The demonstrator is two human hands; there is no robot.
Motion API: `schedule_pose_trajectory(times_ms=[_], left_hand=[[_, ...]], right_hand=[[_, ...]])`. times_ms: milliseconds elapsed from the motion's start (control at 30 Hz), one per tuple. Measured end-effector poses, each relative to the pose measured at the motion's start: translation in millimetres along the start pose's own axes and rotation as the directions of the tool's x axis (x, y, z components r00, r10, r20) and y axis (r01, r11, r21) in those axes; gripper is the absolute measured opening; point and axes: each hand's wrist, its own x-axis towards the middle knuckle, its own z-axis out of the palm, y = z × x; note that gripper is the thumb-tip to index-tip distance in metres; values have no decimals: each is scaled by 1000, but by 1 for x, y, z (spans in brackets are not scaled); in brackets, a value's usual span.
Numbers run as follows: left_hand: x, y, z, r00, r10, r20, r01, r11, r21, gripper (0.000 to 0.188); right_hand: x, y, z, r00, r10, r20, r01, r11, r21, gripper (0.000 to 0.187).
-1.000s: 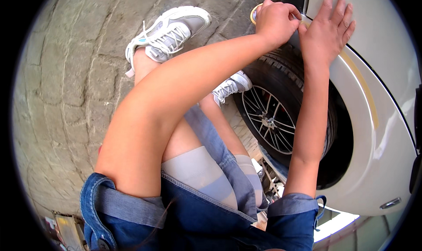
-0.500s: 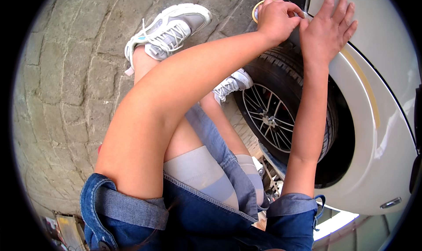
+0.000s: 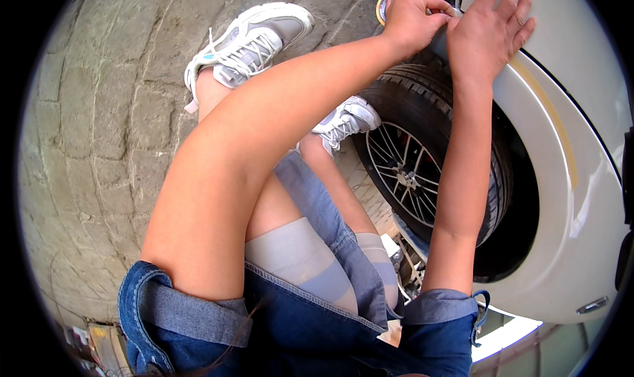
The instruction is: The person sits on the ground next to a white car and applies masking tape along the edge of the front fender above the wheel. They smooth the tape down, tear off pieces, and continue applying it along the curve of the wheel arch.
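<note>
My left hand [image 3: 415,21] is closed around a roll of masking tape [image 3: 380,7], whose yellowish ring shows at the far side of the fingers. Its thumb and forefinger are pinched together at the edge of the pale car body [image 3: 588,106], just above the tyre. Beside it, my right hand [image 3: 487,37] lies with fingers spread on the car's panel, its thumb side close to the left fingertips. A tan strip of tape [image 3: 545,109] runs along the wheel arch past the right wrist. What the left fingertips pinch is hidden.
Below the hands sits a black tyre with a silver spoked wheel [image 3: 406,177], within the dark arch. My crossed legs and white-grey shoes [image 3: 254,43] rest on stone paving [image 3: 109,113]. A door handle [image 3: 592,305] is at lower right, and clutter [image 3: 105,344] at lower left.
The whole view has shifted slightly. Both hands sit a little higher and farther left in the picture, with the tape roll still in the left hand and the right palm still on the panel.
</note>
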Motion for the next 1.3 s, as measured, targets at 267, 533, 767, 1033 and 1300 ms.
schedule_pose_trajectory(times_ms=[267, 533, 767, 1033, 1300], left_hand=[[6, 8, -11, 990, 128, 55, -119, 981, -151, 14], [-2, 2, -11, 985, 167, 40, -170, 982, 78, 13], [-5, 16, -7, 995, -25, 92, 22, 999, 30, 14], [-8, 16, 3, 985, -146, 92, 141, 988, 58, 16], [-6, 49, -10, 899, -410, 152, 404, 912, 71, 19]], right_hand=[[2, 1, 2, 1000, 6, -12, -6, 1000, 16, 77], [1, 4, 6, 999, -29, -40, 29, 1000, 7, 76], [-2, 9, -6, 998, -64, 5, 63, 996, 62, 72], [-3, 11, -2, 997, -72, -26, 73, 997, 27, 69], [-4, 13, 0, 997, -76, -3, 76, 997, 16, 64]])
